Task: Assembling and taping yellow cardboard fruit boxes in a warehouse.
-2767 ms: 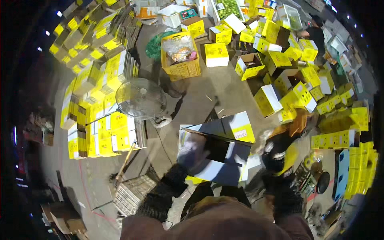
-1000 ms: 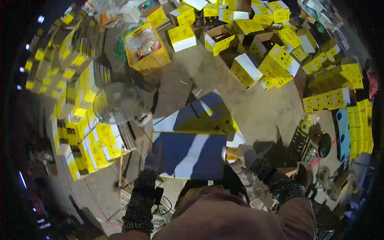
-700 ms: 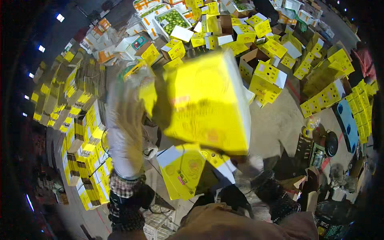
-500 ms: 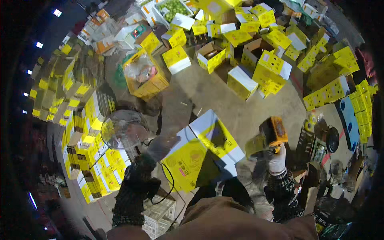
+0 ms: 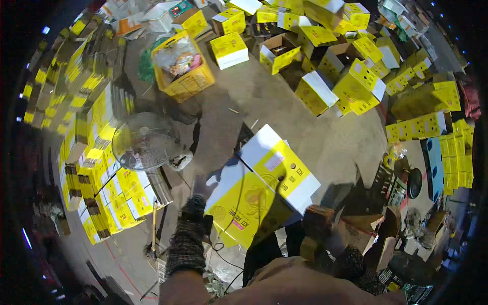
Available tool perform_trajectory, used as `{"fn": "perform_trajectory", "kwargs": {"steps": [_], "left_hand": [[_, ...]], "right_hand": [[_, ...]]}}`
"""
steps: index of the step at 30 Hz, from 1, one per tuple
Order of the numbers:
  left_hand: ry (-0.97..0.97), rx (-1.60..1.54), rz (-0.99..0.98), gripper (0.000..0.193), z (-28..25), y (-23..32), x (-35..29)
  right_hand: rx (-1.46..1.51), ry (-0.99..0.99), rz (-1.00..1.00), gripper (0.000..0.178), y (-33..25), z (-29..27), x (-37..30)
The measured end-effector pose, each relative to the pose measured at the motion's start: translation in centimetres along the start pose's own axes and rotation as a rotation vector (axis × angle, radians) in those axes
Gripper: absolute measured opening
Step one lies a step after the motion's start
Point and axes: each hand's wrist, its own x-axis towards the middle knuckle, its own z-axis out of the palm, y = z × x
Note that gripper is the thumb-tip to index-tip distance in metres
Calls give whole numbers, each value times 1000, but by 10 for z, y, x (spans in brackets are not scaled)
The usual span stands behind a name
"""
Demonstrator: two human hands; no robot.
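Note:
A yellow and white carton (image 5: 243, 206) lies on the concrete floor in front of me. A second carton of the same kind (image 5: 280, 165) rests against its far side. My left hand (image 5: 195, 206), in a dark glove, grips the near carton's left edge. My right hand (image 5: 339, 250), also gloved, is at the carton's right corner and holds a brown tape dispenser (image 5: 316, 223). A dark shadow falls across the near carton's right half.
A standing fan (image 5: 145, 142) is to the left, beside stacks of flat yellow cartons (image 5: 99, 173). A yellow crate (image 5: 184, 68) with bagged goods stands farther off. Many assembled yellow boxes (image 5: 330, 84) crowd the far right. Cords trail on the floor near my feet.
The carton was swung up close to my head, then set down on the floor. My right hand with the tape dispenser has dropped to the carton's right corner.

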Motion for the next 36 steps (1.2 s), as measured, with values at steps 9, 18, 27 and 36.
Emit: {"fn": "perform_trajectory", "kwargs": {"steps": [9, 18, 27, 36], "left_hand": [[-410, -456, 387, 35, -222, 176, -126], [-138, -481, 105, 77, -194, 134, -63], [-194, 157, 4, 38, -171, 109, -87], [-315, -93, 372, 67, -161, 192, -146]], "right_hand": [[-532, 144, -500, 42, -102, 40, 25], [-706, -245, -636, 61, -94, 0, 54], [-674, -827, -399, 37, -111, 19, 52], [-621, -300, -781, 37, -42, 82, 98]]}}
